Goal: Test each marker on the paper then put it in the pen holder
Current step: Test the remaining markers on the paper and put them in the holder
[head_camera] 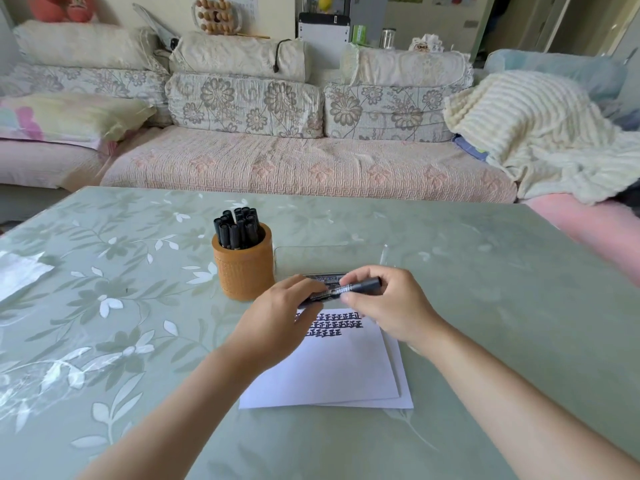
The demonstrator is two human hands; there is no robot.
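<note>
Fingers of the right hand [384,303] are curled around the dark cap end of a black marker [346,289], thumb and forefinger pinching it near the middle while the cap tip pokes out past the knuckles to the right. Opposite it, the left hand [280,320] has its fingers bent down over the other end of the same marker, fingertips pressed on the barrel; whether the cap is on or partly pulled off cannot be told, since the hands cover the joint. Both hands grip the marker, which lies nearly level, just above the far edge of the paper [332,372]. That paper is a couple of white sheets stacked slightly askew on the table [485,306], with three rows of black test marks [334,325] at its top, partly hidden by the left hand. Just beyond the marker, another marker [327,277] with a printed label lies flat in a clear tray [363,254], mostly hidden by the fingers. Left of the tray, close beside it, stands the round tan pen holder [244,271], upright and packed with black markers, caps up. A white folded sheet [20,271] rests at the table's left edge. Past the table runs a floral sofa [277,133] with a cream blanket [536,133] heaped at its right end
</note>
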